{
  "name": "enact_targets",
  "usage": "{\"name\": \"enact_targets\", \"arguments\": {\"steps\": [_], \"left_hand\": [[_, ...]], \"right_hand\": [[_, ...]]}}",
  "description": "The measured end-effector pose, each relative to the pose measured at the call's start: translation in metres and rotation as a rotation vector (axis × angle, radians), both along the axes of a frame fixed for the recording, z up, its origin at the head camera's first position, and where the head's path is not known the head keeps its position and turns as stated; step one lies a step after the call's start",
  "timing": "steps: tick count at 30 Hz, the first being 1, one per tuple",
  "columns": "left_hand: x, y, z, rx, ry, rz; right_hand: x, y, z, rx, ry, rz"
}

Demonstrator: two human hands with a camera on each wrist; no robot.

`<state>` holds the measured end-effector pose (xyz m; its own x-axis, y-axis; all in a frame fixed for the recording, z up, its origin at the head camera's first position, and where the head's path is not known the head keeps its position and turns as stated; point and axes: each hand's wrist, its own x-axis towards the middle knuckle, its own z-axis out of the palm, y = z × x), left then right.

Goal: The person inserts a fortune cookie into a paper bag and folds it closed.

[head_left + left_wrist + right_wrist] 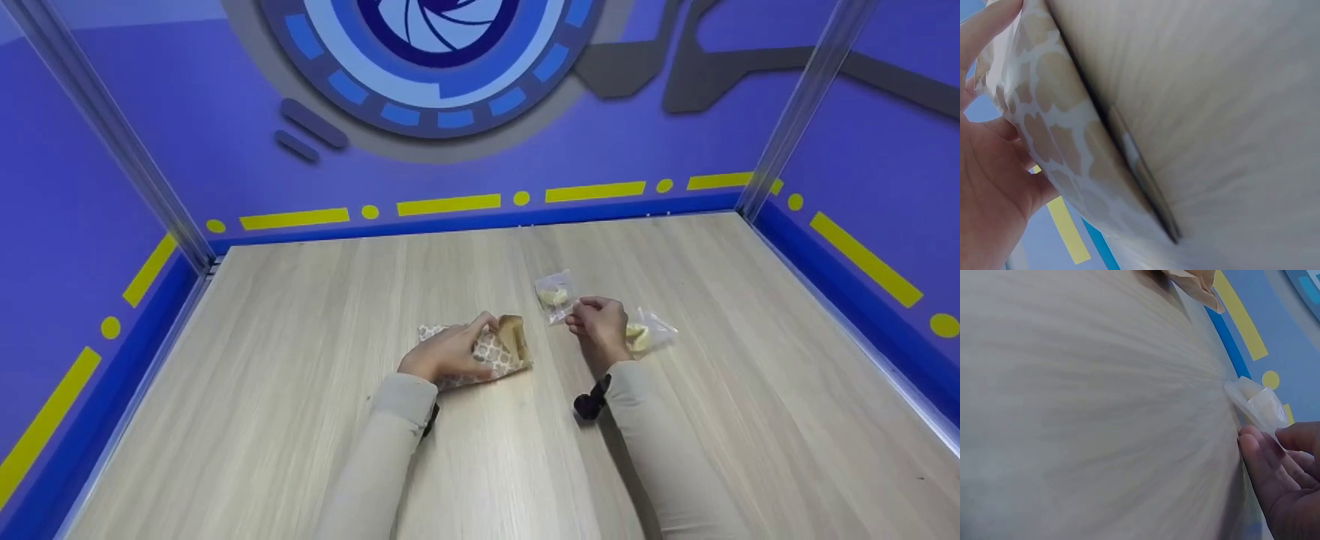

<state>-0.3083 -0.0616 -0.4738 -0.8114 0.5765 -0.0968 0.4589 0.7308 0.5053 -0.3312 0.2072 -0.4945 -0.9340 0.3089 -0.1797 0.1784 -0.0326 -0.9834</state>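
A paper bag (495,355) with a tan and white giraffe-like pattern lies on the table, its brown mouth spread toward the right. My left hand (448,352) grips it across the top, thumb on the near side and fingers on the far side. The left wrist view shows the patterned bag (1067,135) close up, beside the palm. Between thumb and fingers, my right hand (602,327) pinches the corner of a small clear packet (556,294) holding something pale yellow. A second clear packet (641,337) with yellowish contents lies just right of that hand, partly covered by it.
The light wood table (300,337) is bounded by a blue back wall (187,112) and side walls with yellow marks. A metal post (795,112) stands at the back right corner. Black straps (592,403) sit at the wrists.
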Motion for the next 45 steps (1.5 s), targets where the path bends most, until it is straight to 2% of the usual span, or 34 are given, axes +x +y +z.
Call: {"name": "enact_targets", "arguments": {"steps": [10,20,28,35,41,45], "left_hand": [[0.0,0.0,0.0,-0.005,-0.011,-0.009],[0.002,0.0,-0.001,-0.024,-0.011,0.018],[0.001,0.0,0.0,-0.021,-0.01,0.021],[0.001,0.0,0.0,-0.026,-0.009,0.015],[0.001,0.0,0.001,-0.026,-0.009,0.014],[0.002,0.0,0.001,-0.032,-0.005,0.021]], "right_hand": [[0.003,0.0,0.0,0.057,0.01,0.009],[0.005,0.001,0.007,0.065,-0.011,0.049],[0.005,0.003,0.008,0.235,-0.03,0.06],[0.005,0.004,0.012,0.093,-0.036,0.116],[0.006,0.006,0.015,0.064,-0.039,0.157],[0.007,0.008,0.016,0.1,-0.031,0.183]]}}
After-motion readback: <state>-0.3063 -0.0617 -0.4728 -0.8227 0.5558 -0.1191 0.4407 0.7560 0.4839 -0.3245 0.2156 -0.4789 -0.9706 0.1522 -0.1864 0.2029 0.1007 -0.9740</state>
